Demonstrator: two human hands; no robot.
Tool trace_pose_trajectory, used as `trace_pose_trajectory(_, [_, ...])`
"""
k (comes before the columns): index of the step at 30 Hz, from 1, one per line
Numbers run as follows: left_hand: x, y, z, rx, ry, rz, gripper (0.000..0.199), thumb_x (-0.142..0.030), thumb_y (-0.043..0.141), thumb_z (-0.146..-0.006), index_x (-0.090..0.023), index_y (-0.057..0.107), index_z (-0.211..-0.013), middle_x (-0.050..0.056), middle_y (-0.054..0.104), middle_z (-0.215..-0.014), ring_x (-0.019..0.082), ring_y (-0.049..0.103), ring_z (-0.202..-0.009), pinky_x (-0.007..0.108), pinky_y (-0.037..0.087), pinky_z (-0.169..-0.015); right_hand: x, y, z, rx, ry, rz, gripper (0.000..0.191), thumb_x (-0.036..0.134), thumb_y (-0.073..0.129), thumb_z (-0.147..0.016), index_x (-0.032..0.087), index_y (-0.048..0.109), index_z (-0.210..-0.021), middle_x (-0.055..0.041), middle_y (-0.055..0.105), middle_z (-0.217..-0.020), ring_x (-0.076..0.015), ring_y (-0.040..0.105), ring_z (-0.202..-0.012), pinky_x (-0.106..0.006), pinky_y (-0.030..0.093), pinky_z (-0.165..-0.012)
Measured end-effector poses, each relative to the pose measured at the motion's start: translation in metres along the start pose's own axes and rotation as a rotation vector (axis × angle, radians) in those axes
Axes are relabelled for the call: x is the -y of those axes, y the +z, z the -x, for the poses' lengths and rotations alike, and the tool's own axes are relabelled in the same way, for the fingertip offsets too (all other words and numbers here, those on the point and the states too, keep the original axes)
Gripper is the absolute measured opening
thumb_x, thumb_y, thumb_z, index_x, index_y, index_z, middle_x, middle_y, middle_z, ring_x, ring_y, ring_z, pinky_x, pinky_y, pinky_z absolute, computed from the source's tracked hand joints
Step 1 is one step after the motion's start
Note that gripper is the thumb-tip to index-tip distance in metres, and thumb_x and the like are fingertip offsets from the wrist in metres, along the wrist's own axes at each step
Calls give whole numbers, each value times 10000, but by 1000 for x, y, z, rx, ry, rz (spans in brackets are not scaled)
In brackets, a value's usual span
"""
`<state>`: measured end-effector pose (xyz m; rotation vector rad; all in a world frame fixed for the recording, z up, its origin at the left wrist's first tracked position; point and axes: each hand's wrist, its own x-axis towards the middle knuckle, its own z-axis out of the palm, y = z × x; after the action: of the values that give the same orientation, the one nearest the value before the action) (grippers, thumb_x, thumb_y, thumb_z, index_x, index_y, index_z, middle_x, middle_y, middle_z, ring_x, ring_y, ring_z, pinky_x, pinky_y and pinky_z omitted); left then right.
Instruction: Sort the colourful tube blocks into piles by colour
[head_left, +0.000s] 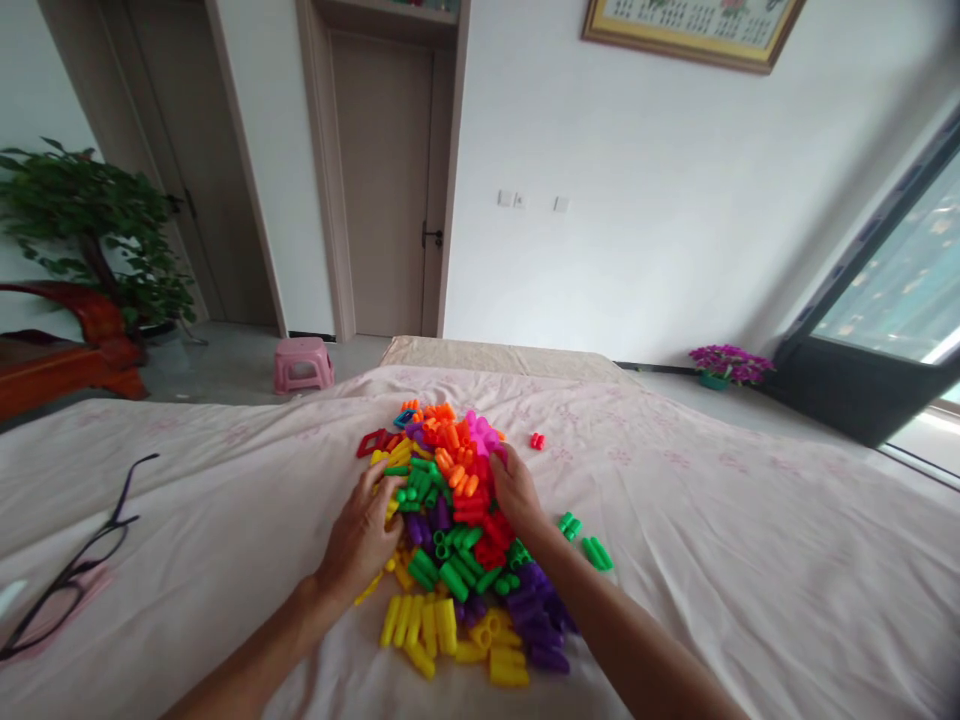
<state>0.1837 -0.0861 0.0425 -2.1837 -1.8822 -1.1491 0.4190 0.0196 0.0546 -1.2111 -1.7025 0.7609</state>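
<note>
A heap of plastic building blocks (465, 540) lies on the cloth in front of me. My left hand (367, 525) rests against the heap's left side, fingers apart and curved over green blocks (424, 485) and yellow ones. On the opposite side, my right hand (514, 490) touches the heap beside red blocks (470, 510) and a pink flower-shaped block (481, 432). Its fingertips are partly hidden, so I cannot tell whether it grips a block. Orange blocks (448, 432) sit on top at the back. Yellow blocks (420, 622) and purple blocks (536, 610) spread along the near edge.
Loose green blocks (596, 552) and a small red block (538, 441) lie right of the heap. Black-framed glasses (71, 575) rest at far left on the pale flowered cloth (712, 560). Beyond are a pink stool (303, 364), a potted plant (90, 220) and purple flowers (731, 364).
</note>
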Motion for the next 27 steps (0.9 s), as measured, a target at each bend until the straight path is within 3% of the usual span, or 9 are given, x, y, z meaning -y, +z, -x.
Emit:
trace_pose_trajectory(2, [20,-7,0,12,-69,-3,356,-132,518,-792,-211,582,-1133,105,443,-1396,244,451,-1348,412,417,-1113,20,11,6,-62,1,-9,277,402,394,-925,226,583,-1025,-52,670,-958,-212,600,-876,-324,463,-778])
trace_pose_trajectory(8, [80,-29,-2,17,-337,-72,330,-183,466,-822,-192,636,-1106,101,542,-1263,245,512,-1275,393,447,-1067,63,44,9,22,-63,0,242,336,401,-934,196,590,-989,-43,652,-888,-191,585,-813,-308,441,-734])
trace_pose_trajectory(10, [83,-36,-3,-39,-334,-93,390,-140,428,-819,-179,621,-1155,110,570,-1247,246,504,-1280,406,425,-1087,67,51,5,37,-68,-59,251,346,405,-933,192,597,-985,-34,641,-854,-179,570,-774,-295,435,-698])
trace_pose_trajectory(13, [55,-48,-1,-155,-171,-134,385,-180,405,-885,-165,577,-1229,136,558,-1316,262,498,-1285,449,399,-1100,63,44,-4,2,-64,-201,280,404,440,-914,183,609,-950,-15,616,-783,-153,534,-688,-262,417,-617])
trace_pose_trajectory(16, [0,-56,14,-116,108,-159,388,-290,478,-917,-202,539,-1290,127,526,-1397,275,439,-1350,498,331,-1137,44,5,-8,-100,16,-344,369,521,520,-856,173,616,-933,-6,611,-728,-132,507,-602,-245,396,-550])
trace_pose_trajectory(19, [-56,-54,37,85,396,-188,550,-438,594,-856,-272,499,-1372,98,460,-1489,303,336,-1423,549,228,-1174,12,-60,0,-245,120,-370,477,612,621,-756,161,625,-912,-17,636,-708,-128,516,-554,-245,386,-509])
trace_pose_trajectory(21, [-82,-46,51,185,514,-215,683,-491,652,-794,-293,462,-1419,98,399,-1541,318,285,-1449,580,147,-1187,-14,-108,14,-340,186,-343,525,623,675,-699,149,635,-921,-38,662,-726,-135,544,-559,-246,394,-503])
trace_pose_trajectory(24, [-101,-28,61,274,585,-272,736,-503,648,-797,-315,405,-1465,101,309,-1597,308,212,-1482,586,82,-1190,-50,-167,47,-459,330,-306,580,611,732,-630,140,632,-953,-55,676,-729,-157,579,-561,-263,429,-499])
trace_pose_trajectory(27, [-103,-9,58,310,576,-302,686,-570,539,-861,-323,379,-1480,104,301,-1603,298,185,-1493,610,42,-1180,-72,-195,82,-486,428,-217,568,597,763,-591,136,647,-902,-57,664,-672,-168,571,-527,-274,425,-472])
